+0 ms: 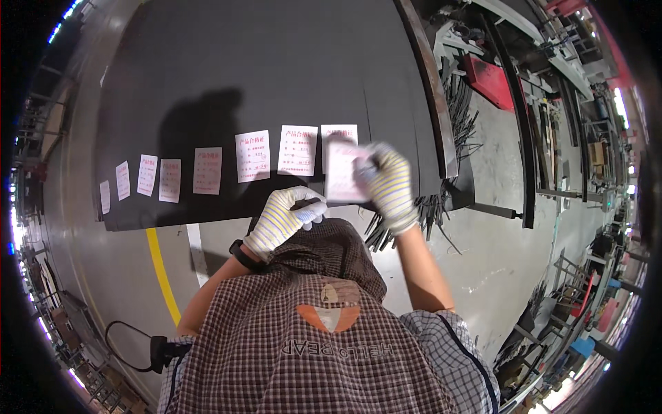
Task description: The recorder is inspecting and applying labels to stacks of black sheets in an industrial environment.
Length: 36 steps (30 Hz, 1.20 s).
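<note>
My right hand (388, 181), in a white glove with yellow and grey stripes, grips a white paper card (343, 181) printed in red by its right side. That hand and the card are smeared by motion. The held card overlaps the lower part of another printed card (339, 130) on the black sheet. My left hand (293, 212), gloved alike, is at the sheet's near edge, below a flat card (298, 150). Its fingers are curled and pinched together; whether anything is between them is hidden.
The black sheet (289, 62) covers the work surface, with several cards in a row to the left, including one (252, 156) near my left hand. A metal bar (427, 90) runs along its right side, beside dark thin strips (456, 103). A yellow line (163, 272) marks the floor.
</note>
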Motion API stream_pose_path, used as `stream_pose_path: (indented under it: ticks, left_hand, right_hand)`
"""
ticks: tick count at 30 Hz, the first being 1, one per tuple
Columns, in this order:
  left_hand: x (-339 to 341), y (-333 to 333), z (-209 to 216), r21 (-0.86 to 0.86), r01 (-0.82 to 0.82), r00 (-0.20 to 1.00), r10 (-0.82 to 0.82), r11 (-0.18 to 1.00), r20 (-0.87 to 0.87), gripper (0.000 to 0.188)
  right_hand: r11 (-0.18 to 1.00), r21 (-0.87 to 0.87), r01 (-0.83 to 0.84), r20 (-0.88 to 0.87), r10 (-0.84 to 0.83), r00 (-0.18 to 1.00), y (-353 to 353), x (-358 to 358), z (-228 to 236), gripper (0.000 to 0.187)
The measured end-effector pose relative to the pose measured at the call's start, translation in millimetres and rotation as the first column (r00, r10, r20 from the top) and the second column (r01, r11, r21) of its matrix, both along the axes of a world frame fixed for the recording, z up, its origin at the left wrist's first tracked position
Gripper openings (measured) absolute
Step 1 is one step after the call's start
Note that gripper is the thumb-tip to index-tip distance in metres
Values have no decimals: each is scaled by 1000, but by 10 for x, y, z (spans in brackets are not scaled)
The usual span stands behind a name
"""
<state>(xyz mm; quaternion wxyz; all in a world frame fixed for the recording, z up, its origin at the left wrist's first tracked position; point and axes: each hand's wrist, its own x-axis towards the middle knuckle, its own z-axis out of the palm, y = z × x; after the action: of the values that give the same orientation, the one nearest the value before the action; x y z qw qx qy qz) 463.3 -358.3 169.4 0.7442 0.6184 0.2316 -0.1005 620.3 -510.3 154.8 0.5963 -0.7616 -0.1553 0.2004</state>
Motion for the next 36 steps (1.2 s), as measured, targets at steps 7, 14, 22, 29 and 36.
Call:
stream_pose_path:
  ticks: [7,14,22,29,36]
  left_hand:
    - [-241,119,-29,-23,31,999,-30,999,43,20]
    - [-731,499,57,-38,232,971,-229,972,69,22]
    - [-1954,1477,-235,-90,476,873,-459,875,164,24]
    - [-3036,2358,-108,-48,596,803,-593,802,62,23]
    - [-3684,2777,-264,-110,636,768,-641,764,-13,25]
  right_hand:
    - [752,-399,524,787,-12,617,-716,947,29,75]
    - [729,-345,591,846,-31,532,-855,-1271,-340,65]
    - [250,-687,-682,-646,220,731,-544,-5620,-1610,39]
    - [412,-620,-668,-681,139,719,263,-7436,-1374,35]
    - [523,-660,-540,-658,-54,751,893,-8418,-1121,39]
